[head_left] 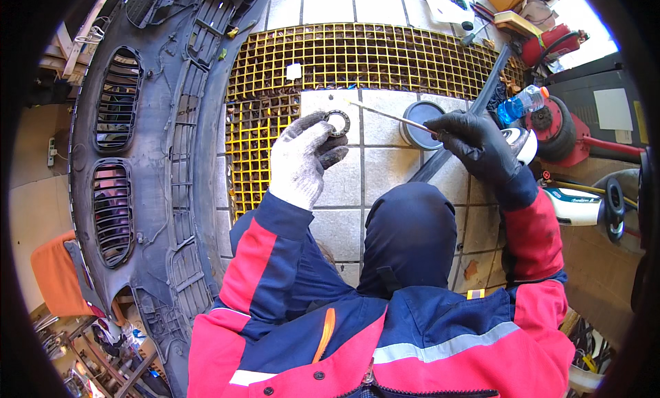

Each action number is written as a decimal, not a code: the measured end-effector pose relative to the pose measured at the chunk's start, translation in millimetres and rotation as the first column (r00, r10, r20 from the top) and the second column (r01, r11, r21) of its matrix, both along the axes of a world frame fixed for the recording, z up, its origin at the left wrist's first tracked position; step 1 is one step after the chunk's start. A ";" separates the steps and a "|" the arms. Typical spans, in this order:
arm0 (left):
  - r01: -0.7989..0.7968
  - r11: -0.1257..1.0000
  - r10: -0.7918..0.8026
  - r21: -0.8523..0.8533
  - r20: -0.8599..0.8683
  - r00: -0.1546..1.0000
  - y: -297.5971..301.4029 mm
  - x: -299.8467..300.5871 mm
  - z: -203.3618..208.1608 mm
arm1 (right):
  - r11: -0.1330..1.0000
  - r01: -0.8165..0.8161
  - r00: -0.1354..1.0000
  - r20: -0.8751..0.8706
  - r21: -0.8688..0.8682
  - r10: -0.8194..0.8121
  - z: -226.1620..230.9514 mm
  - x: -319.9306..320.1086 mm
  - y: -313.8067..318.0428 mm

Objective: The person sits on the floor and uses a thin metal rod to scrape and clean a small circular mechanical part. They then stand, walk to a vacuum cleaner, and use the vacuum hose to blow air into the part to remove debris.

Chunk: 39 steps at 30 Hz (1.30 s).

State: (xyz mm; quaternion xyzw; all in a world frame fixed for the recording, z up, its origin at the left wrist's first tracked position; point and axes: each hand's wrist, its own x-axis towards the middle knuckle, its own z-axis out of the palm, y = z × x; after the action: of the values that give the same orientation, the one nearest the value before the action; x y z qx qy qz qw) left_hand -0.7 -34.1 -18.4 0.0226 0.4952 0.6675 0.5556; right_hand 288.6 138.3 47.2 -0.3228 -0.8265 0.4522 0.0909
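Observation:
In my left hand (302,157), gloved in white with dark, stained fingers, a small ring-shaped bearing (337,123) with a dark rim is gripped between thumb and fingers. My right hand (478,148) wears a black glove and is closed round the end of a thin stick (388,114). The stick points left, and its pale yellowish tip is a little apart from the bearing, up and to its right. A round grey lid or shallow dish (423,125) lies on the tiles behind the stick, close to my right hand.
A large dark car bumper (155,157) stands along the left. Yellow floor grating (330,57) crosses the tiled floor ahead. To the right are a water bottle (522,105), a dark bar (491,78), a red wheeled jack (557,133) and a white-green bottle (574,204).

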 end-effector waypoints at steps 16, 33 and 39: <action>0.040 0.999 -0.042 0.025 0.063 0.997 -4.9 6.6 2.9 | 0.909 0.060 0.990 -0.141 0.413 -0.001 -40.8 -3.4 -41.5; 0.044 0.999 -0.046 0.025 0.092 0.995 -5.9 6.5 3.4 | 0.766 0.135 0.989 -0.138 0.629 -0.060 -50.4 1.3 -35.8; 0.051 0.998 -0.053 0.019 0.079 0.995 -5.6 8.2 5.3 | 0.744 0.104 0.992 -0.127 0.660 -0.026 -49.9 -8.5 -42.6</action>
State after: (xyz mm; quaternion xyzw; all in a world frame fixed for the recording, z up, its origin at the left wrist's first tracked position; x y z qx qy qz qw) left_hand 7.5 -39.7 -13.1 0.0135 0.4661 0.6574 0.5920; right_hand 280.1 95.7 -2.7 -0.2725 -0.9152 0.1417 0.2607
